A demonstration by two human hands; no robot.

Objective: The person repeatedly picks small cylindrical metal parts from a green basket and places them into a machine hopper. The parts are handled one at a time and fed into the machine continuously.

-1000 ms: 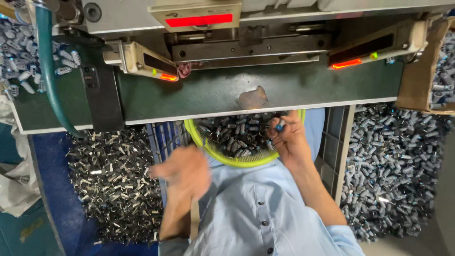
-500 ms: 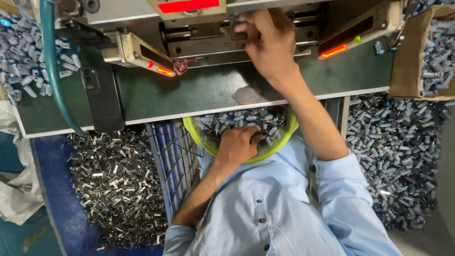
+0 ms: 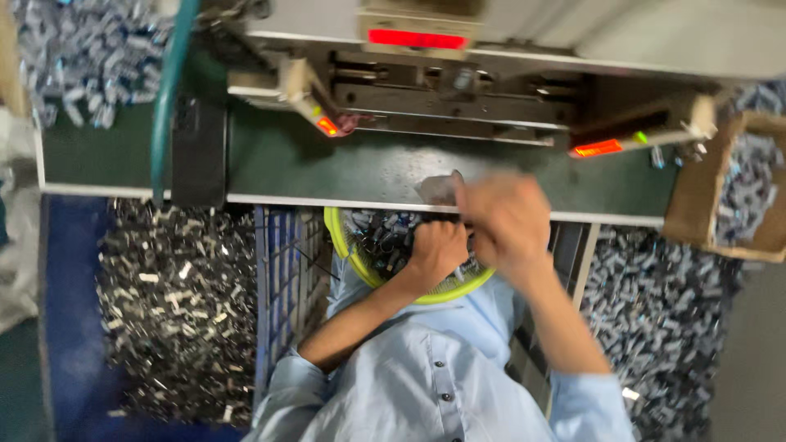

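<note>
In the yellow-rimmed basket [image 3: 372, 266] below the green desk [image 3: 327, 168], the left hand [image 3: 438, 250] clamps small metal parts [image 3: 385, 237]; the blurred right hand [image 3: 508, 217] grip cannot be told, so pick singly

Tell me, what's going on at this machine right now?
A person in a light blue shirt sits at a green machine table. The left hand is down among small metal parts in a yellow-rimmed basket on the lap. The right hand, blurred, is just above it at the table's edge. Whether either grips a part cannot be told.
</note>
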